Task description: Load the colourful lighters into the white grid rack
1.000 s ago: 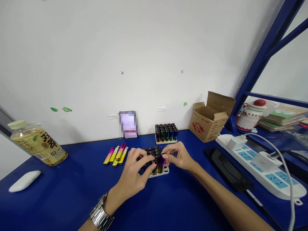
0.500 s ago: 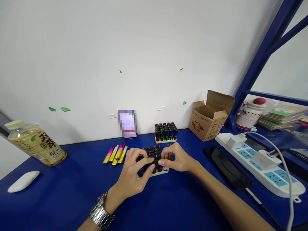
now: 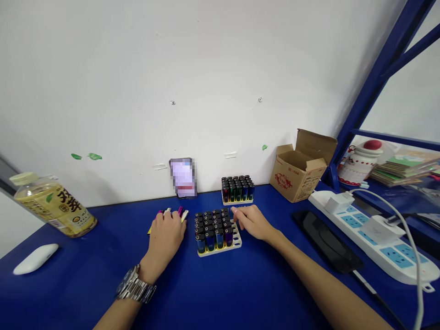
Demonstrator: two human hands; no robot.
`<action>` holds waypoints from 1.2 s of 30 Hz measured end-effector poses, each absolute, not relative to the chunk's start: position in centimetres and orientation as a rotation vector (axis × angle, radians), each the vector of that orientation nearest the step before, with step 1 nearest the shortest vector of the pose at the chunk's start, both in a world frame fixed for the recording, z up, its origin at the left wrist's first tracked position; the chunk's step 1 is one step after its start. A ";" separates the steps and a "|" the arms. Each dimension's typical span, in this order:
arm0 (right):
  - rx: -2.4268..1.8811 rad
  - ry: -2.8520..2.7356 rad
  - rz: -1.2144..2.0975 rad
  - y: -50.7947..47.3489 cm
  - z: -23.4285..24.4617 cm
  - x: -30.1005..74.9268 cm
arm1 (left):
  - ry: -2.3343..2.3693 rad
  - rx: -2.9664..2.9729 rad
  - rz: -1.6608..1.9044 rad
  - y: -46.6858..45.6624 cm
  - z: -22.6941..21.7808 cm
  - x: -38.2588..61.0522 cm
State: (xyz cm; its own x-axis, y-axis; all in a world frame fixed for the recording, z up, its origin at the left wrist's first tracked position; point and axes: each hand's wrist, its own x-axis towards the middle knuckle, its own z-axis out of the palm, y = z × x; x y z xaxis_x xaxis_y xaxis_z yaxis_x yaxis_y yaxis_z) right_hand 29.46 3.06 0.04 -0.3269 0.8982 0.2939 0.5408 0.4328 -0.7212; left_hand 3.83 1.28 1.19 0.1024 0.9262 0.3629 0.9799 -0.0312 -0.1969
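- Reaching at nine o'clock from the near white tray [image 3: 220, 250], the left hand [image 3: 165, 236] covers the loose lighters [image 3: 185, 214]; their magenta and white ends poke out past its fingers, toward twelve. The fingers bend downward, but their undersides are hidden, so I cannot tell whether they grip one.
- At the tray's two o'clock corner, the right hand [image 3: 254, 222] has its fingers curled and its thumb tip near the forefinger. I see nothing held and cannot tell whether the tips meet, or touch the tray.
- Black-capped lighters [image 3: 210, 240] stand upright in the near tray, with open holes along its three o'clock edge. At one o'clock sits a back tray [image 3: 238, 202] of similar lighters; a cardboard box [image 3: 292, 181] stands at two.
- Each lighter should be light and stiff, its shiny metallic-looking body probably slick. A thumb-and-fingertip hold at mid-body looks best; a standing one is likely easiest by its cap.
- Half a second ago both hands were at the near tray, hiding many of its lighters. Now the left has shifted to the loose lighters, the right has backed toward two o'clock, and the standing rows show. The back tray and box look unmoved.
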 end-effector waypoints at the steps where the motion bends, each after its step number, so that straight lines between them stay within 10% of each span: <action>1: -1.209 -2.015 0.658 3.0 0.0 29.4 | -1.831 -2.032 -0.159 1.3 1.1 4.0; 10: -1.259 -2.074 0.611 3.0 0.0 29.3 | -1.791 -2.329 -0.051 1.3 0.8 4.6; 21: -0.953 -1.750 0.555 1.6 1.2 27.9 | -1.853 -2.230 -1.383 0.3 4.3 5.4; 36: -0.731 -1.116 0.868 1.1 2.1 25.8 | -1.683 -2.278 -1.916 -2.3 3.4 8.6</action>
